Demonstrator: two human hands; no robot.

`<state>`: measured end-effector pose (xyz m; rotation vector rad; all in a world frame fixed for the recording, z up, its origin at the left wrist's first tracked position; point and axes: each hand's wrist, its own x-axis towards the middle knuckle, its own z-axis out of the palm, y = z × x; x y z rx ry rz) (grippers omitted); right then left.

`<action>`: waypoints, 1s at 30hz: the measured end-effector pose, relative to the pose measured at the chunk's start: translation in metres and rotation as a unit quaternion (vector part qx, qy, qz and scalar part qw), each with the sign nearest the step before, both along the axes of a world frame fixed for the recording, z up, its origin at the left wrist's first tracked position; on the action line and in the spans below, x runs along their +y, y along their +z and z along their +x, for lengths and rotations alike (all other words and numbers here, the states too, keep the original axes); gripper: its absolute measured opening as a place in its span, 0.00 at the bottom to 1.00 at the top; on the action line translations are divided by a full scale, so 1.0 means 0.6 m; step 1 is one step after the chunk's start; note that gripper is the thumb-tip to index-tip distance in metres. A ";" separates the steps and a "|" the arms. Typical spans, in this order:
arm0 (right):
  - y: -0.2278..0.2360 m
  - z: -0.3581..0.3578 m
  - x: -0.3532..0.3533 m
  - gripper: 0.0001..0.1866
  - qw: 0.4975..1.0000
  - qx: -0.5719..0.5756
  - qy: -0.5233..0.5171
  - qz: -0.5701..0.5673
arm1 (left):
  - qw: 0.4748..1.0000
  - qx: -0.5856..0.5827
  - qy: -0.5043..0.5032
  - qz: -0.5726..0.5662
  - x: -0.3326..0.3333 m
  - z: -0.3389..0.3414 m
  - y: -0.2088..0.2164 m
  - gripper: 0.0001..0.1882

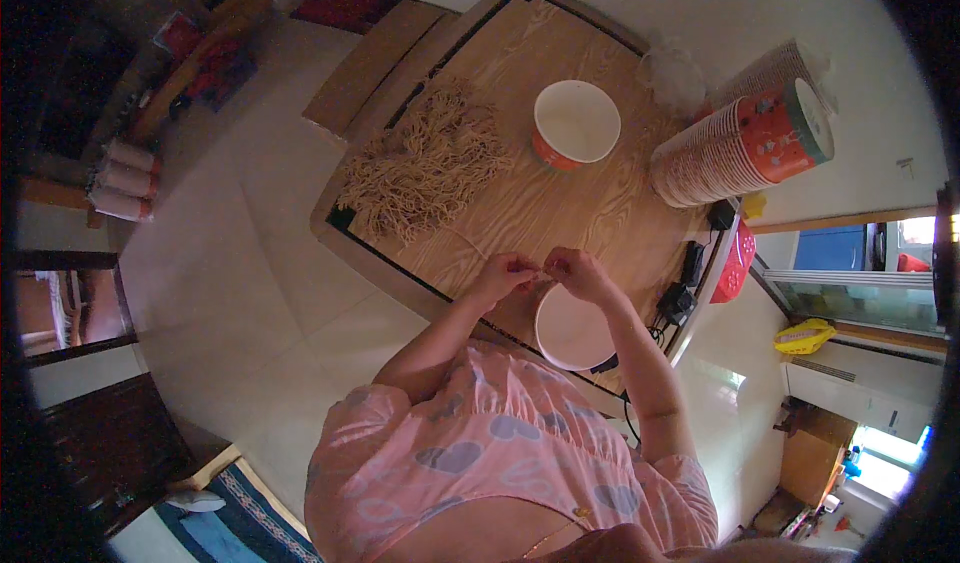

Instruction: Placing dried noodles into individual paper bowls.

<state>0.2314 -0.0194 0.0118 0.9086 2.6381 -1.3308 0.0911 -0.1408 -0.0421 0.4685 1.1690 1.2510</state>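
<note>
A tangled heap of beige string (430, 163) lies on the left of the wood-patterned table (510, 53). From it a loose strand runs across the tabletop to my left hand (505, 277), whose fingers are pinched on it. My right hand (580, 273) is closed too, its fingertips nearly meeting the left ones on a small pale bit of the string. Just below my hands, at the table's near edge, stands a white paper tub (573, 331), partly covered by my right hand and forearm. Farther back is another paper tub (577, 125), white inside and orange-red outside.
A tall stack of nested paper tubs (720, 153) lies tilted at the right. Clear plastic wrap (672, 75) sits at the far corner. Black adapters (677, 303) with cables line the right edge, beside a red plastic basket (735, 263). A cardboard box (375, 68) stands beyond the left edge.
</note>
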 end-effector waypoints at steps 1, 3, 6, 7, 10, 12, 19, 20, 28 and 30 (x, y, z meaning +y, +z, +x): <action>-0.008 0.003 0.003 0.05 1.000 0.006 0.005 -0.019 | 1.000 0.000 -0.001 0.000 0.000 0.000 0.001 0.06; -0.024 0.008 0.008 0.05 0.998 0.019 -0.003 -0.063 | 1.000 0.019 -0.012 0.004 0.002 0.000 0.002 0.07; -0.025 0.008 0.013 0.06 0.995 0.016 -0.002 -0.098 | 1.000 0.021 -0.002 -0.002 0.003 0.002 0.021 0.07; -0.023 0.007 0.014 0.06 0.996 -0.001 0.006 -0.087 | 1.000 0.021 -0.001 -0.002 0.003 0.003 0.022 0.07; -0.021 0.007 0.014 0.06 0.996 0.014 0.013 -0.092 | 0.999 0.019 0.027 0.028 0.006 0.006 0.024 0.08; -0.031 0.012 0.016 0.06 0.995 0.016 0.013 -0.094 | 0.998 0.050 0.021 0.039 0.010 0.007 0.024 0.07; 0.024 -0.008 -0.002 0.08 0.998 -0.013 -0.019 -0.054 | 0.998 0.026 0.050 0.021 0.009 0.009 0.019 0.05; 0.024 -0.008 -0.004 0.08 0.998 -0.013 -0.019 -0.054 | 0.998 0.015 0.052 0.014 0.010 0.009 0.019 0.05; 0.024 -0.007 -0.012 0.06 0.999 0.018 -0.007 0.025 | 0.998 -0.022 0.053 -0.002 0.007 0.007 0.009 0.04; 0.026 -0.007 -0.013 0.05 0.999 0.024 -0.007 0.023 | 0.998 -0.011 0.053 -0.030 0.006 0.006 0.012 0.05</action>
